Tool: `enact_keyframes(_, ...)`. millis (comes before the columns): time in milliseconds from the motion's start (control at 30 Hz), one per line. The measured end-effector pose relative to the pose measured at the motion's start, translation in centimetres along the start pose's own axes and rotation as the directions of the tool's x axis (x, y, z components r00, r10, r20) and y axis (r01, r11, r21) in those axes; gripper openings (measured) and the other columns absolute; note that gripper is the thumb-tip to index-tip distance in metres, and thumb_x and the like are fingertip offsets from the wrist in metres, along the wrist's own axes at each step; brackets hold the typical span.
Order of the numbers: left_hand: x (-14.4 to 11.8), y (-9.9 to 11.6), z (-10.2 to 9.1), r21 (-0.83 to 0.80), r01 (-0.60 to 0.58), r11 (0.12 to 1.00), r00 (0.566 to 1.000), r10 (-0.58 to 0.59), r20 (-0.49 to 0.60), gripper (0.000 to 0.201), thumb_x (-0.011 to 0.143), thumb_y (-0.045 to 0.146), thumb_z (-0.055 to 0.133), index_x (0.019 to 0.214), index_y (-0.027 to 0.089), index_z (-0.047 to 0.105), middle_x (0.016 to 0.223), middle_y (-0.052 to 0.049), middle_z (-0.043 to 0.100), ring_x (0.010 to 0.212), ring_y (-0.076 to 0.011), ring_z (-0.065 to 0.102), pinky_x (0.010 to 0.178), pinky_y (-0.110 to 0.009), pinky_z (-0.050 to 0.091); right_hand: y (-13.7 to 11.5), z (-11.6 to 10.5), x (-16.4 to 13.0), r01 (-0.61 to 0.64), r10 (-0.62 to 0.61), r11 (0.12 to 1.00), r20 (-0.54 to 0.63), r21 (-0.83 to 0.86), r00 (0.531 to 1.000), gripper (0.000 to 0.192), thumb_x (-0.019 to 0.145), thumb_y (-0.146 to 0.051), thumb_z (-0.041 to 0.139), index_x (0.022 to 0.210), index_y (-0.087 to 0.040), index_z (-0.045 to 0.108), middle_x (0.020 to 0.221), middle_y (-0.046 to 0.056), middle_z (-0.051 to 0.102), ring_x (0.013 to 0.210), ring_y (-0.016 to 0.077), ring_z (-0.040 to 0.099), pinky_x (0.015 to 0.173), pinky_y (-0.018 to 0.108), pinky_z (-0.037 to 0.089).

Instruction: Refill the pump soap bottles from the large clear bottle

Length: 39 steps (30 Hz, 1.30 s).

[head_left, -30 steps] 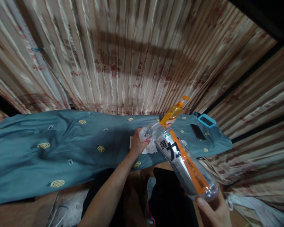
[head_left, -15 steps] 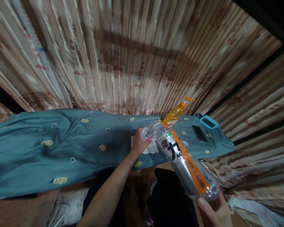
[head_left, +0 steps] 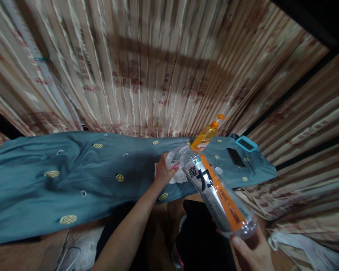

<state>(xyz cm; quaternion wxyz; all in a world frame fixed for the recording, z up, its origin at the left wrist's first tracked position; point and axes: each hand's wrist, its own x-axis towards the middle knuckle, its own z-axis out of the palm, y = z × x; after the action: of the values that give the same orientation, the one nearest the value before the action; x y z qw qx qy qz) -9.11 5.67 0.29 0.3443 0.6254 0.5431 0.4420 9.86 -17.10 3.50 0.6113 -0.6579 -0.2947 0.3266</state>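
Observation:
My right hand [head_left: 254,246] is closed around the base of a large clear plastic bottle [head_left: 219,197] with a silver and orange label. The bottle is tilted, its neck end up and to the left. My left hand [head_left: 163,172] grips a small clear plastic container [head_left: 174,156] with a bit of pink on it. The container meets the bottle's neck end; whether they are joined I cannot tell. Under the left hand lies a white crumpled tissue [head_left: 180,177]. Just behind the bottle's neck stands a pump bottle [head_left: 205,136] of orange liquid.
A blue-green cloth with pineapple prints [head_left: 96,169] covers the long surface. On its right end are a black phone [head_left: 235,157], a light-blue framed device [head_left: 246,143] and a white round piece [head_left: 218,170]. Printed curtains [head_left: 147,75] hang behind and at the right.
The view has shifted slightly, so everything sits a little further left. Both hands keep their grips, and the bottle stays tilted against the small container.

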Motion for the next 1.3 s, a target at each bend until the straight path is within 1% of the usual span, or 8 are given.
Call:
enact_keyframes(133, -0.1, -0.3, 0.2, -0.033, -0.015, 0.999, 1.0, 0.015, -0.01, 0.055, 0.068, 0.016, 0.08, 0.116, 0.021, 0.054, 0.113, -0.006, 0.07, 0.109, -0.0261, 0.069, 0.097, -0.04, 0.055, 0.7, -0.6, 0.2, -0.037, 0.036, 0.998, 0.021, 0.056, 0.999, 0.083, 0.057, -0.048, 0.091, 0.13, -0.024, 0.06, 0.106, 0.007, 0.079, 0.093, 0.0281, 0.074, 0.084, 0.037, 0.057)
enact_keyframes(233, -0.2, -0.4, 0.2, -0.048, -0.039, 0.998, 0.999, 0.038, -0.023, 0.053, 0.068, 0.014, 0.078, 0.115, 0.021, 0.055, 0.113, -0.005, 0.07, 0.109, -0.0252, 0.069, 0.098, -0.04, 0.055, 1.0, -0.7, 0.2, -0.048, 0.045, 0.994, 0.028, 0.102, 0.999, 0.085, 0.053, -0.048, 0.094, 0.127, -0.026, 0.06, 0.112, 0.007, 0.078, 0.101, 0.0294, 0.073, 0.087, 0.038, 0.058)
enact_keyframes(467, -0.2, -0.4, 0.0, -0.044, -0.043, 0.998, 0.999, 0.042, -0.024, 0.049, 0.069, 0.013, 0.075, 0.113, 0.02, 0.054, 0.11, -0.004, 0.07, 0.105, -0.0246, 0.07, 0.096, -0.04, 0.055, 0.3, -0.2, -0.2, -0.057, 0.05, 0.984, 0.043, 0.168, 0.998, 0.083, 0.053, -0.042, 0.096, 0.127, -0.028, 0.061, 0.11, 0.003, 0.079, 0.098, 0.0244, 0.075, 0.082, 0.028, 0.059)
enact_keyframes(667, -0.2, -0.4, 0.0, -0.034, -0.043, 0.999, 0.999, 0.042, -0.028, 0.044, 0.069, 0.014, 0.075, 0.107, 0.021, 0.054, 0.103, -0.003, 0.07, 0.1, -0.0236, 0.07, 0.091, -0.037, 0.055, 0.0, -0.3, -0.3, -0.054, 0.049, 0.99, 0.043, 0.133, 0.998, 0.081, 0.059, -0.047, 0.092, 0.13, -0.026, 0.061, 0.109, 0.006, 0.079, 0.094, 0.0256, 0.074, 0.082, 0.032, 0.059)
enact_keyframes(900, -0.3, 0.1, -0.2, -0.001, 0.001, 1.0, 1.0, -0.001, -0.017, 0.048, 0.068, 0.014, 0.076, 0.107, 0.023, 0.052, 0.1, 0.0, 0.07, 0.097, -0.0231, 0.071, 0.09, -0.036, 0.055, -0.3, -0.3, -0.5, -0.03, 0.027, 0.994, 0.028, 0.105, 0.999, 0.066, 0.06, -0.047, 0.091, 0.116, -0.025, 0.066, 0.104, 0.008, 0.078, 0.089, 0.0289, 0.073, 0.079, 0.038, 0.059)
enact_keyframes(1033, -0.3, 0.2, -0.1, 0.018, 0.021, 1.0, 1.0, -0.021, -0.007, 0.05, 0.067, 0.014, 0.077, 0.108, 0.023, 0.051, 0.102, -0.001, 0.07, 0.098, -0.0235, 0.072, 0.091, -0.037, 0.055, 0.2, -0.8, -0.2, -0.036, 0.033, 0.995, 0.031, 0.09, 0.999, 0.06, 0.063, -0.049, 0.089, 0.114, -0.025, 0.067, 0.102, 0.007, 0.078, 0.089, 0.0271, 0.073, 0.08, 0.036, 0.058)
enact_keyframes(1200, -0.4, 0.3, -0.1, 0.018, 0.022, 1.0, 1.0, -0.022, 0.001, 0.05, 0.068, 0.013, 0.077, 0.109, 0.023, 0.05, 0.105, -0.002, 0.07, 0.102, -0.0242, 0.071, 0.092, -0.038, 0.055, 1.3, -1.8, 0.2, -0.003, 0.003, 1.0, 0.015, 0.013, 1.0, 0.075, 0.064, -0.05, 0.087, 0.129, -0.023, 0.063, 0.11, 0.01, 0.076, 0.102, 0.0341, 0.07, 0.09, 0.047, 0.057)
enact_keyframes(1300, -0.4, 0.3, -0.2, 0.006, 0.02, 1.0, 1.0, -0.02, -0.005, 0.051, 0.068, 0.013, 0.078, 0.109, 0.023, 0.05, 0.104, -0.001, 0.07, 0.101, -0.024, 0.071, 0.093, -0.038, 0.055, 1.4, -2.1, 0.3, 0.005, -0.005, 1.0, 0.004, 0.013, 1.0, 0.076, 0.065, -0.05, 0.086, 0.132, -0.022, 0.062, 0.108, 0.01, 0.077, 0.098, 0.0334, 0.073, 0.086, 0.045, 0.06)
